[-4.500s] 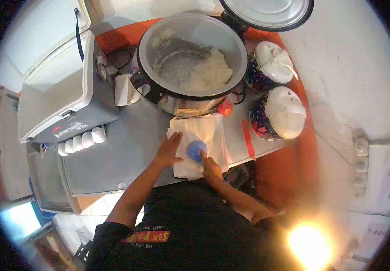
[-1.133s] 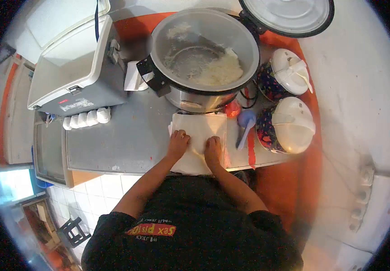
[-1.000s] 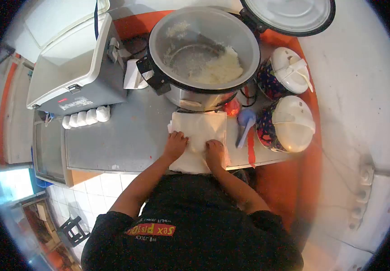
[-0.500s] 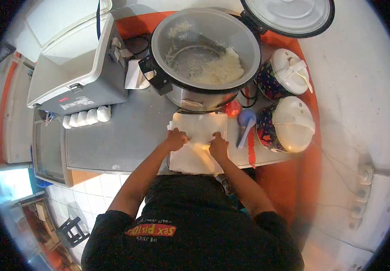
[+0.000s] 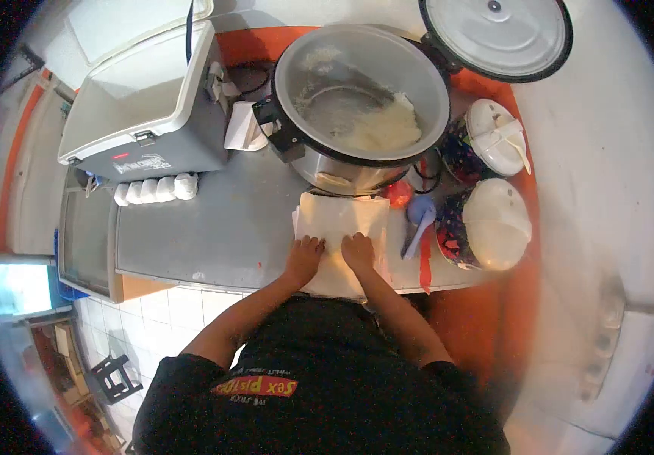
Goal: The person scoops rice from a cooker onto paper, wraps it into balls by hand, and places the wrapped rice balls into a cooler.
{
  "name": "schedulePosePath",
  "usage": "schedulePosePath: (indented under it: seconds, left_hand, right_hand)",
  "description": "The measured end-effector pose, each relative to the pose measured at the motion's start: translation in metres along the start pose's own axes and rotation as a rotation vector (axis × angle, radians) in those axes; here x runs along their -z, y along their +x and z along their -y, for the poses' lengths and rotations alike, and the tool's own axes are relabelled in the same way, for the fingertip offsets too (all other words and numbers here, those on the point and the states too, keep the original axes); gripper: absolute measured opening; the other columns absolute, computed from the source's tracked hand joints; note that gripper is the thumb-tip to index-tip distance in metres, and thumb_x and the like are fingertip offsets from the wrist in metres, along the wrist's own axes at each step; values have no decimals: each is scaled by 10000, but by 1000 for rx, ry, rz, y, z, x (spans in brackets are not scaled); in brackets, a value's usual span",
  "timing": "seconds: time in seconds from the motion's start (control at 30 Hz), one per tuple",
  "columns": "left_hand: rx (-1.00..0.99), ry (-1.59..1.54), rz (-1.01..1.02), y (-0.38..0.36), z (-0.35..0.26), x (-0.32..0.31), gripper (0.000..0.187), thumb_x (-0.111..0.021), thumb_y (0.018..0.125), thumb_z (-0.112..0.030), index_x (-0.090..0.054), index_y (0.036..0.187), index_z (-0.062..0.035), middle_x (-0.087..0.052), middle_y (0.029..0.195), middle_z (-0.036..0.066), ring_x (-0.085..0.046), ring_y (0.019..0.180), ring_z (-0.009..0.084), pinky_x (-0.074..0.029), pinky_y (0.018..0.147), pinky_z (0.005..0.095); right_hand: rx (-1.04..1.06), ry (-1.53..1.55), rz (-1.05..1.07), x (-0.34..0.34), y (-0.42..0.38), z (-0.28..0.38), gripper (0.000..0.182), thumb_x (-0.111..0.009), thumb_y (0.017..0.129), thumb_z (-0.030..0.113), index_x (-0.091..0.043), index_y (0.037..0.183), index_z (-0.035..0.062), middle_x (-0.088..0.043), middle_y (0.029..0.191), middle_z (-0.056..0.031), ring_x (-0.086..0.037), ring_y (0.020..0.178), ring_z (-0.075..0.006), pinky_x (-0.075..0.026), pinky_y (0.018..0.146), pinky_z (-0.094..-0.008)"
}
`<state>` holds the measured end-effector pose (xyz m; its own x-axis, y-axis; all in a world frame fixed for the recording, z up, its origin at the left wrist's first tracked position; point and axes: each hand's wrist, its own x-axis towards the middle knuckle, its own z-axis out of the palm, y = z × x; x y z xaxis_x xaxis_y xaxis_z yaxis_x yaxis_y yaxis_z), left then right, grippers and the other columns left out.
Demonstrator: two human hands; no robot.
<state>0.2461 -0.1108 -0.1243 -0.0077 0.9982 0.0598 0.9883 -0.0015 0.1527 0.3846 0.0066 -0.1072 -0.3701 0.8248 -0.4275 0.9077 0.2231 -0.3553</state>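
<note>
Both your hands press flat on the paper stack [image 5: 342, 227] at the counter's near edge: left hand [image 5: 304, 256] and right hand [image 5: 359, 250] side by side, fingers spread, gripping nothing. Keep pressure even so sheets stay square. Right of your right hand lies the blue scoop [image 5: 420, 220]; beyond your fingertips stands the open rice cooker [image 5: 361, 98].

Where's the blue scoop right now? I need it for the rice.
In the head view the blue scoop lies on the grey counter, right of the stack of white paper, beside the lower patterned pot.
</note>
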Motion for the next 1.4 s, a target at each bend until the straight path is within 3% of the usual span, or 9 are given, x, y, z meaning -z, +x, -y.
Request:
schedulePosePath:
  seconds: [0.2, 0.3, 0.5, 0.7, 0.9, 0.97, 1.03, 1.17, 1.4]
  left_hand:
    - [81, -126, 143, -6, -3, 22, 420, -575, 873, -93, -582, 1291, -53, -539, 1210, 102, -494, 1107, 297, -413, 959, 405]
    - [125, -387, 109, -17, 13, -14, 441, -583, 890, -97, -567, 1330, -68, -541, 1295, 102, -476, 1181, 320, -393, 1026, 405]
    - [419, -1182, 156, -16, 42, 85, 416, -604, 941, -154, -557, 1344, -65, -505, 1421, 127, -466, 1273, 303, -333, 1105, 392]
    - [573, -1590, -138, -71, 105, 84, 462, -625, 917, -137, -548, 1368, -70, -589, 1248, 140, -537, 1171, 247, -364, 1074, 373]
    - [1010, -867, -542, -155, 131, 87, 585, -622, 912, -127, -455, 1472, -101, -583, 1037, 70, -536, 988, 180, -418, 949, 316]
    - [1065, -1306, -495, -193, 131, 124, 627, -630, 896, -127, -430, 1490, -105, -580, 1016, 58, -515, 871, 158, -446, 838, 307]
    - [1242, -1305, -458, -238, 132, 143, 642, -625, 866, -91, -444, 1481, -97, -603, 983, 48, -557, 928, 164, -449, 880, 316]
    - [1565, -1233, -526, -329, 143, 110, 562, -584, 837, -60, -520, 1395, -44, -629, 928, 59, -560, 816, 141, -467, 706, 296]
    - [1598, -1215, -579, -318, 175, 108, 513, -576, 839, -68, -547, 1349, -21, -633, 903, 49, -580, 779, 138, -471, 666, 284]
  right_hand:
    - [-281, 207, -191, 1, -32, 55, 756, -797, 712, 349, -440, 1263, -27, -379, 1343, -341, -393, 1281, -469, -409, 1019, -516]
    - [65, 448, -356, -17, -34, 44, 710, -833, 651, 166, -450, 1227, 7, -492, 1251, -268, -497, 1195, -387, -445, 988, -441]
    - [158, 865, -223, 13, -41, 98, 680, -820, 666, 152, -456, 1227, 31, -622, 1027, -152, -643, 924, -254, -544, 770, -363]
    - [442, 976, 167, -19, 0, 168, 690, -869, 660, 200, -514, 1234, 52, -651, 1060, -166, -662, 946, -289, -539, 827, -403]
    - [176, 954, 369, -60, 29, 297, 620, -860, 664, 188, -557, 1184, 35, -640, 1096, -167, -657, 989, -278, -552, 791, -401]
    - [80, 923, 261, -97, 59, 330, 655, -864, 653, 216, -546, 1190, 15, -642, 1122, -194, -663, 1014, -312, -558, 798, -411]
    - [107, 682, -2, -117, 92, 356, 805, -890, 616, 286, -505, 1245, -38, -636, 1166, -230, -641, 1082, -378, -545, 880, -465]
    - [-130, 394, 76, -67, 76, 417, 878, -911, 587, 384, -516, 1233, -61, -611, 1204, -230, -609, 1128, -414, -497, 954, -496]
    - [-96, 927, -134, -140, 124, 409, 839, -841, 718, 371, -453, 1332, -51, -505, 1379, -239, -522, 1267, -371, -414, 1073, -436]
